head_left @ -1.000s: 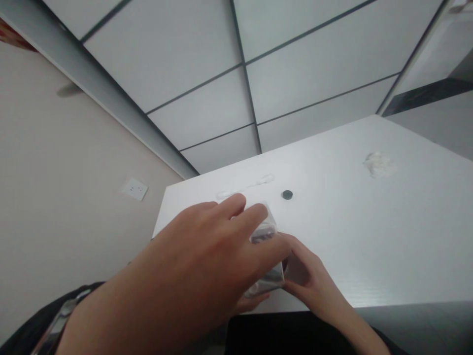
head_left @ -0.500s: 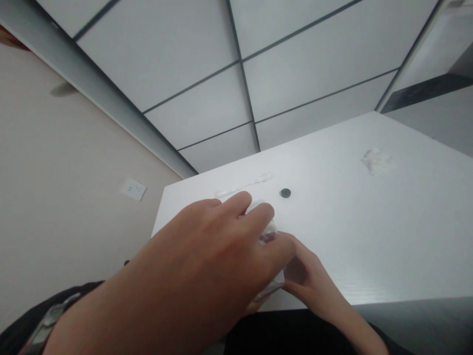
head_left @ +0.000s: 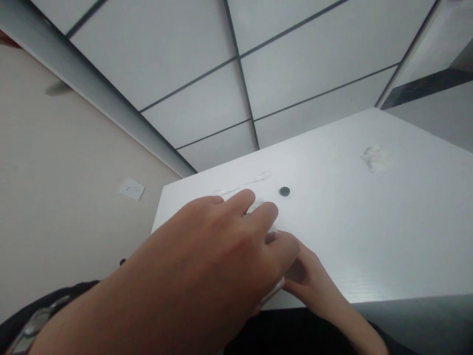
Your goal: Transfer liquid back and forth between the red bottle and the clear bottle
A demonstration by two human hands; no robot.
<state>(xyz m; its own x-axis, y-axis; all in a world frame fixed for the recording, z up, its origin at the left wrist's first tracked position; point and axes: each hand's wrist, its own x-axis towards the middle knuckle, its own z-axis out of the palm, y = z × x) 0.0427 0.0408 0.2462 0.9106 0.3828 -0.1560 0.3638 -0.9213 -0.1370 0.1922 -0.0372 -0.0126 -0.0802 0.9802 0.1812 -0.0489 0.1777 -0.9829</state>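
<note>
Pack (head_left: 274, 292) nearer us than the disc (head_left: 284, 191), probably light and flimsy
Our right hand (head_left: 314, 276) grips its side, the gentle spot; left hand (head_left: 214, 251) curls over, can't tell if gripping.

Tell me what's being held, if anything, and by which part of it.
A whitish thing, mostly hidden: the right hand holds its right side. The left hand covers its top; whether it grips cannot be told.

2 hands (head_left: 212, 249); 1 pale object (head_left: 272, 294); 1 counter (head_left: 369, 222); 1 dark disc (head_left: 284, 191); 1 crumpled piece (head_left: 376, 158); 1 clear strip (head_left: 263, 176); 1 socket (head_left: 133, 189)
</note>
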